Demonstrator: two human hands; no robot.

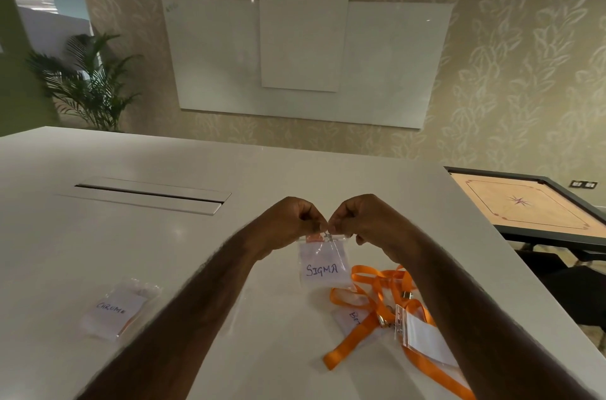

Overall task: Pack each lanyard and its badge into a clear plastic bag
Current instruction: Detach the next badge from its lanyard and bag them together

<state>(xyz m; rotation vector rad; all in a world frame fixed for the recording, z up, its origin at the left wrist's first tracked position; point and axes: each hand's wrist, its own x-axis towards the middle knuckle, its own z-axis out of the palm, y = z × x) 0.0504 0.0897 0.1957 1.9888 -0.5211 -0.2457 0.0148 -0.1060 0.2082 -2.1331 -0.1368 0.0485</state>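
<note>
Left hand and right hand pinched top edge of SIGMA bag (sealing step, likely); next: press closure shut along its width.

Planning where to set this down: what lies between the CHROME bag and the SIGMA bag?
Head view: only the left forearm crosses bare table between the CHROME bag and the SIGMA bag.

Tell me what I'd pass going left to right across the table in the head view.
CHROME bag → SIGMA bag → orange lanyards → carrom board, beside the table.
</note>
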